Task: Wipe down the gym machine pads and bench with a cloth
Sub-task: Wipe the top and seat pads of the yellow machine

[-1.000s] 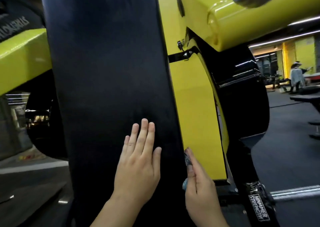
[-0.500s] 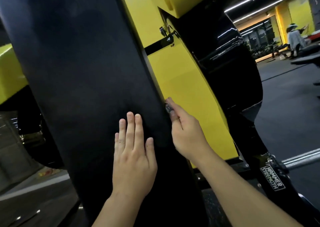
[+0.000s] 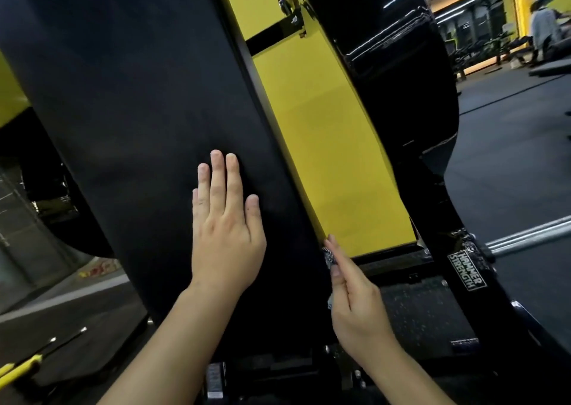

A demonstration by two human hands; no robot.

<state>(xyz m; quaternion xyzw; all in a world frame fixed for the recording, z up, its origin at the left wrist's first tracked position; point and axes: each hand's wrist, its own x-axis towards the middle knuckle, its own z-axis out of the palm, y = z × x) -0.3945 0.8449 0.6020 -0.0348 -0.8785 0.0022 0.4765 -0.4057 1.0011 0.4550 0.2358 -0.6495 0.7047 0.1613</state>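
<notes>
Black pad point(image 3: 129, 120), left hand point(image 3: 225, 234) flat on it, right hand point(image 3: 352, 299) pinching cloth point(image 3: 329, 255) at its edge

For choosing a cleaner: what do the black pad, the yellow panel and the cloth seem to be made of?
Pad: probably vinyl or faux leather, matte with a soft sheen and no weave visible.
Panel: likely painted metal, smooth, flat and evenly coloured.
Cloth: only a small patterned bit shows at the right hand; it looks like woven fabric, but I cannot tell the fibre.

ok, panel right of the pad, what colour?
Plain yellow panel, beside the black pad; head view.
</notes>
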